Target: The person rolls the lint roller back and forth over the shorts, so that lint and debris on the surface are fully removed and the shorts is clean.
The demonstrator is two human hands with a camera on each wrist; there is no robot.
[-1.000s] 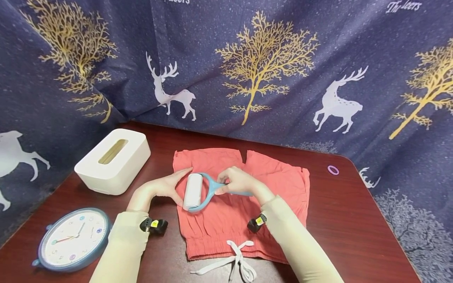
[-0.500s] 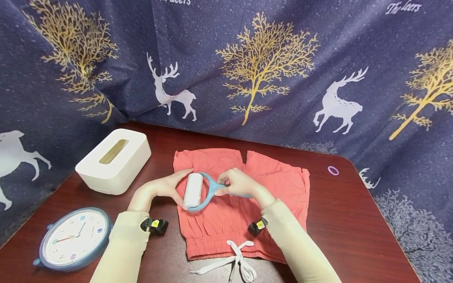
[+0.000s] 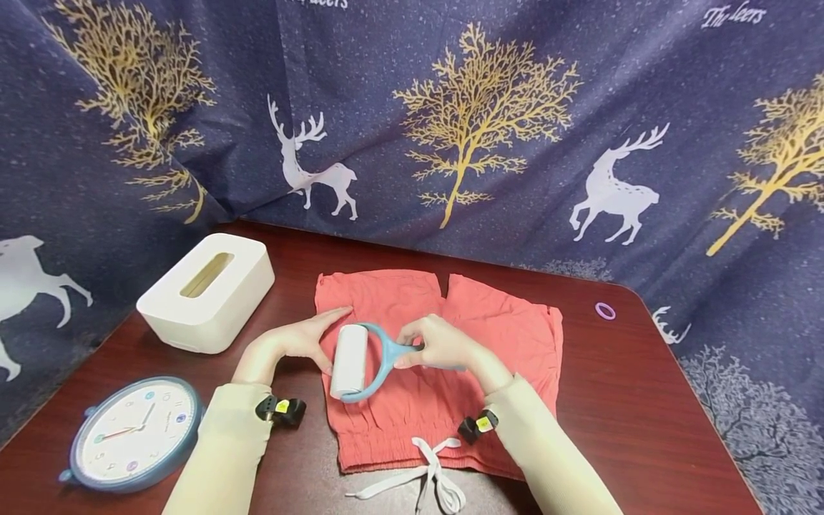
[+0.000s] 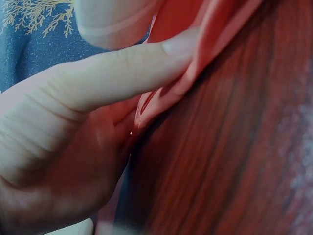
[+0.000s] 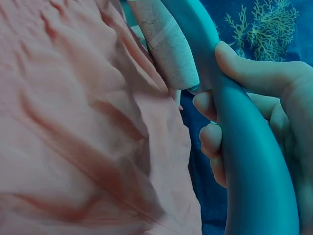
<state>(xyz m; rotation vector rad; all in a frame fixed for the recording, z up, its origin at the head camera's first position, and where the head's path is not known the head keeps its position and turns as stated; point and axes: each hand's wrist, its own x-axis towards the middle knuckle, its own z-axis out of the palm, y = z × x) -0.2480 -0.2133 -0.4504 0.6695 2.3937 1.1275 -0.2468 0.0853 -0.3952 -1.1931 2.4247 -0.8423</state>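
Coral-red shorts (image 3: 476,357) lie flat on the dark wood table (image 3: 644,415), their white drawstring (image 3: 433,473) at the near edge. My right hand (image 3: 433,345) grips the blue handle of a lint roller (image 3: 350,360), whose white roll rests on the left leg of the shorts. The right wrist view shows the fingers (image 5: 210,142) curled round the blue handle (image 5: 244,161) and the roll (image 5: 168,49) above the creased fabric (image 5: 73,122). My left hand (image 3: 302,342) lies flat with straight fingers on the shorts' left edge (image 4: 161,100), just left of the roll.
A white tissue box (image 3: 206,292) stands at the back left. A round blue-rimmed clock (image 3: 135,435) lies at the near left. A small purple ring (image 3: 605,310) sits at the far right. A dark blue curtain with deer and trees (image 3: 476,129) hangs behind.
The right hand has drawn the roller a little toward me down the shorts' left leg. The left hand has stayed in place on the fabric edge.
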